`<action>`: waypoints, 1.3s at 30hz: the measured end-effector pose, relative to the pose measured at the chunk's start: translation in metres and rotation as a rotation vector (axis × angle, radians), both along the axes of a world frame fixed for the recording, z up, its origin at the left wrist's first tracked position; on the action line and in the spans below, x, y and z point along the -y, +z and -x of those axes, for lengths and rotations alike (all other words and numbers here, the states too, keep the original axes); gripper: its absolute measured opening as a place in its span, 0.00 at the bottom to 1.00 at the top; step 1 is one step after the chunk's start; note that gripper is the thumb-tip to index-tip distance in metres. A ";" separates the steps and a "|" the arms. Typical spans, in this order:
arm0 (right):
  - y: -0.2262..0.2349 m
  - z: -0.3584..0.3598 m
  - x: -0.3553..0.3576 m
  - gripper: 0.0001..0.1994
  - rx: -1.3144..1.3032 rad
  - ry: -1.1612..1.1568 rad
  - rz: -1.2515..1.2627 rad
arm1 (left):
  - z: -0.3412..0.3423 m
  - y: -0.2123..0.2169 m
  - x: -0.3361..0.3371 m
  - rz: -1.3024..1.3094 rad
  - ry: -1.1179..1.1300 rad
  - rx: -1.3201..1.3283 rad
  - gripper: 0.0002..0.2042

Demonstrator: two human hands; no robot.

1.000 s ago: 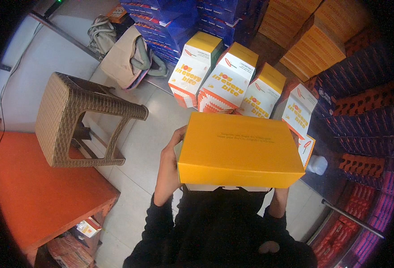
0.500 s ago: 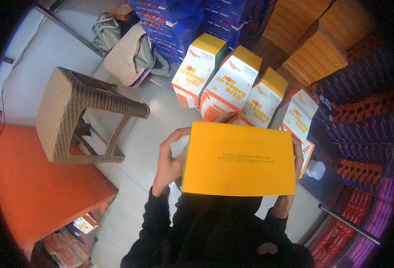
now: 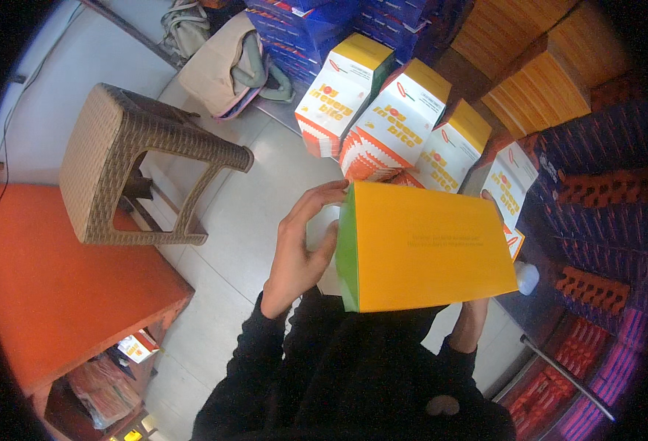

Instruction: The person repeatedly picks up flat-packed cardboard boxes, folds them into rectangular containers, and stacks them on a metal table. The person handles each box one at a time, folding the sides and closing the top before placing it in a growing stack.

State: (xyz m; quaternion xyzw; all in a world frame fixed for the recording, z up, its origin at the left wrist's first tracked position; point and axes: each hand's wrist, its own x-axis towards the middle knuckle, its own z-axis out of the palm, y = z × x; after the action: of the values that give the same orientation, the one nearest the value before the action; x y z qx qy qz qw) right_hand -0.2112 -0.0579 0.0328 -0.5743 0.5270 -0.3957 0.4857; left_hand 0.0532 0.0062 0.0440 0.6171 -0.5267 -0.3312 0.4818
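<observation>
A yellow cardboard box [image 3: 434,250] with a green end is held up in front of my body, its wide yellow face turned up. My left hand [image 3: 298,250] grips it at the green end, fingertips by the upper corner and thumb against the side. From the other side my right hand [image 3: 474,314] holds the box; most of its fingers are hidden behind it, with only a bit showing past the upper edge. Just beyond stand several stacks of white cartons [image 3: 401,114] with yellow tops and orange zigzag layers below.
To the left, a brown woven-look plastic stool [image 3: 92,169] stands by an orange table [image 3: 81,287]. A beige bag [image 3: 217,66] lies on the tiled floor [image 3: 228,294]. Blue box stacks [image 3: 294,44] rise at the back; orange cartons [image 3: 545,88] and more stacks line the right. A metal bar [image 3: 567,378] juts in there.
The box has turned and shifted to the right, bringing its green end into view. My left hand has moved up and right with it. The whole view has shifted slightly.
</observation>
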 end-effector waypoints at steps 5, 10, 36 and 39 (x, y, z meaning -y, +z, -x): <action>0.000 0.005 -0.008 0.31 -0.003 0.021 -0.005 | 0.000 -0.008 -0.001 0.028 0.037 -0.009 0.18; 0.002 0.024 -0.007 0.32 -0.010 0.039 -0.011 | -0.001 -0.019 -0.006 0.013 0.050 -0.126 0.17; -0.009 0.033 -0.029 0.37 -0.064 0.230 0.031 | -0.018 -0.026 -0.007 0.014 -0.158 -0.272 0.26; -0.016 0.038 -0.025 0.37 -0.058 0.144 -0.038 | -0.021 -0.022 -0.006 -0.064 -0.232 -0.222 0.34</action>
State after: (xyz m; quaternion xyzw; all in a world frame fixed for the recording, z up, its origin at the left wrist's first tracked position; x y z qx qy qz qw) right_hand -0.2495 -0.0328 0.0171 -0.6126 0.5054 -0.3331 0.5083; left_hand 0.0744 0.0119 0.0220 0.5266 -0.5271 -0.4677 0.4756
